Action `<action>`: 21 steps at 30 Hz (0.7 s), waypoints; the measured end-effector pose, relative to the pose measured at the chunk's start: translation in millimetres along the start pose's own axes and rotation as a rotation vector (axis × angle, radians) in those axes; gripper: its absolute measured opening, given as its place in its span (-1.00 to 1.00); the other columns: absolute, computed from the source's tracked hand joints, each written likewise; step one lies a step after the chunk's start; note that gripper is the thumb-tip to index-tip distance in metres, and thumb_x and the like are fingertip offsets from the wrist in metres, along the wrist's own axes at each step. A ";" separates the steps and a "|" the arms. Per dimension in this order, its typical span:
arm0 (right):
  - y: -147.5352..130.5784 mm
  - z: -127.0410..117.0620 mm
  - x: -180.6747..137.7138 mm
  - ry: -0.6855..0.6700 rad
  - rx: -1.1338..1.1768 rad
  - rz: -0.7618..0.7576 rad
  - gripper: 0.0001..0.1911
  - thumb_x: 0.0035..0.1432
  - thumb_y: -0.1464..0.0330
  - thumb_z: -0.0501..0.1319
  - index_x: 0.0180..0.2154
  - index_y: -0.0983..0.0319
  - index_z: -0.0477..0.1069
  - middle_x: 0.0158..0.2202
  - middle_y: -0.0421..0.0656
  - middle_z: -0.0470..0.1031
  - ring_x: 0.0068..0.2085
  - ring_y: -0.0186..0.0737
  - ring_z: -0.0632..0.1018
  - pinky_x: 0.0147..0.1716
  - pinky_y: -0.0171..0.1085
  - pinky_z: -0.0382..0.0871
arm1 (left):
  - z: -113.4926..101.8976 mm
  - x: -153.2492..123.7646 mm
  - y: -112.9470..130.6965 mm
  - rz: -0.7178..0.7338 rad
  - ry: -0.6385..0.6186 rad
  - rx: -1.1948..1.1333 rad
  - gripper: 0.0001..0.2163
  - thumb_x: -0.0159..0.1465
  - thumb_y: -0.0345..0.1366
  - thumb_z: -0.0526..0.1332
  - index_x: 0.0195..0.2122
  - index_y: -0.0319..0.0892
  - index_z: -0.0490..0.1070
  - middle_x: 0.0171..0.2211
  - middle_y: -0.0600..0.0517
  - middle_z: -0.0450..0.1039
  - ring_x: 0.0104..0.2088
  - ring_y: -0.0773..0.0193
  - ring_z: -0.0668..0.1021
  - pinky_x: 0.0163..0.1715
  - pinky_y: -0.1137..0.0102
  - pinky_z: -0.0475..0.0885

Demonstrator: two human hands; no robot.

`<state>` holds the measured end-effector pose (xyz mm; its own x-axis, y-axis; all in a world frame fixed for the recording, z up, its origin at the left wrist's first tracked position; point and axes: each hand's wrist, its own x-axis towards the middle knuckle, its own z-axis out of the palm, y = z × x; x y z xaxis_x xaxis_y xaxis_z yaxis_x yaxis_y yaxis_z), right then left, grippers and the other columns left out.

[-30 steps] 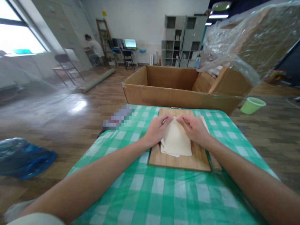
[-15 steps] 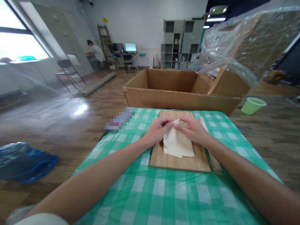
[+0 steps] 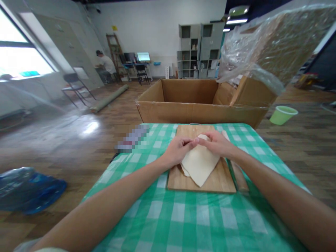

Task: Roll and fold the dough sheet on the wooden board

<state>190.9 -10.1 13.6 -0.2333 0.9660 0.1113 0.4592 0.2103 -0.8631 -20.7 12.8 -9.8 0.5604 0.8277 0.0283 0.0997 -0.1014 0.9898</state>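
Note:
A thin, cream-coloured dough sheet [image 3: 201, 164] hangs over the wooden board [image 3: 178, 182], one corner pointing toward me. Another layer shows beneath its left edge. My left hand [image 3: 178, 150] pinches the sheet's upper edge from the left. From the other side, my right hand [image 3: 218, 143] grips the same edge, its thumb close to the left fingertips. The fingers partly hide the top of the sheet. Along the board's right side lies a wooden rolling pin [image 3: 239, 176], partly covered by my right forearm.
A green-and-white checked cloth [image 3: 178, 220] covers the table. Beyond it stands a big cardboard box [image 3: 194, 112]. A blurred-out flat object [image 3: 133, 138] lies at the left table edge. On the floor are a green bucket [image 3: 283, 115] and a blue plastic bag [image 3: 31, 189]. A person [image 3: 106, 64] sits far back.
The dough sheet has turned: its near side was a straight edge and now a corner points at me, with a layer showing below. Both hands stay on its upper edge.

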 end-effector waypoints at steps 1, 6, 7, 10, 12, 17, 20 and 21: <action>-1.7 1.0 -0.6 -0.004 -0.036 -0.048 -0.55 0.25 -0.03 0.28 -0.35 0.23 0.61 -0.37 -0.13 0.64 -0.38 -0.16 0.55 -0.49 -0.29 0.28 | 1.1 -0.9 0.7 -0.006 -0.017 0.021 -0.57 0.32 0.09 0.34 -0.15 -0.24 0.68 -0.28 -0.08 0.67 -0.41 0.26 0.58 -0.49 0.44 0.36; -3.1 3.3 -0.6 0.190 -0.226 -0.171 -0.58 0.35 0.10 0.20 -0.40 0.22 0.62 -0.47 -0.18 0.59 -0.41 -0.19 0.50 -0.44 -0.26 0.18 | 4.3 -2.2 -0.1 -0.017 0.022 0.026 -0.56 0.27 0.11 0.37 -0.24 -0.25 0.67 -0.31 -0.08 0.66 -0.42 0.26 0.57 -0.48 0.44 0.34; -2.8 3.4 -0.4 0.237 -0.252 -0.173 -0.58 0.35 0.10 0.20 -0.43 0.22 0.61 -0.49 -0.19 0.57 -0.42 -0.20 0.48 -0.45 -0.25 0.16 | 4.7 -2.1 -0.7 -0.011 0.039 0.022 -0.56 0.27 0.11 0.37 -0.23 -0.24 0.67 -0.30 -0.09 0.66 -0.40 0.25 0.57 -0.46 0.43 0.36; -2.4 3.9 -0.4 0.217 -0.219 -0.162 -0.56 0.33 0.06 0.22 -0.44 0.21 0.59 -0.49 -0.18 0.58 -0.43 -0.20 0.49 -0.45 -0.25 0.17 | 5.7 -2.0 -2.1 -0.012 0.066 0.033 -0.56 0.28 0.12 0.36 -0.22 -0.23 0.67 -0.28 -0.08 0.66 -0.38 0.24 0.58 -0.44 0.42 0.38; -2.4 4.4 -0.9 0.150 -0.169 -0.157 -0.56 0.31 0.02 0.23 -0.41 0.21 0.60 -0.45 -0.17 0.61 -0.41 -0.19 0.51 -0.44 -0.26 0.20 | 5.9 -1.9 -2.5 -0.032 0.065 0.027 -0.55 0.28 0.14 0.35 -0.23 -0.23 0.66 -0.29 -0.09 0.65 -0.39 0.24 0.57 -0.47 0.43 0.37; 2.5 -1.0 0.9 0.293 -0.190 -0.157 -0.54 0.31 0.01 0.21 -0.41 0.21 0.60 -0.48 -0.16 0.56 -0.42 -0.19 0.48 -0.46 -0.26 0.19 | 0.5 1.1 -3.8 -0.035 0.027 -0.095 -0.55 0.21 0.10 0.43 -0.16 -0.23 0.61 -0.29 -0.08 0.64 -0.40 0.27 0.58 -0.47 0.45 0.39; 6.4 -8.0 2.8 0.317 -0.177 -0.043 -0.52 0.26 -0.02 0.23 -0.43 0.23 0.59 -0.51 -0.16 0.52 -0.47 -0.22 0.42 -0.51 -0.27 0.13 | -3.2 1.5 -4.2 -0.003 0.034 -0.060 -0.58 0.19 0.05 0.47 -0.20 -0.25 0.59 -0.37 -0.03 0.60 -0.46 0.32 0.54 -0.52 0.48 0.35; 6.4 -9.6 2.8 0.271 -0.177 -0.013 -0.52 0.25 -0.03 0.24 -0.44 0.23 0.59 -0.52 -0.17 0.51 -0.48 -0.23 0.41 -0.53 -0.27 0.12 | -3.8 1.0 -3.9 0.004 0.046 -0.030 -0.59 0.20 0.06 0.45 -0.25 -0.25 0.58 -0.42 0.00 0.57 -0.50 0.34 0.51 -0.55 0.48 0.32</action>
<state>201.4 -4.6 13.1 -0.0142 0.9629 0.2695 0.6053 0.2228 -0.7642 -23.7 16.1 -13.1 0.5227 0.8517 0.0378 0.0722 -0.0883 0.9935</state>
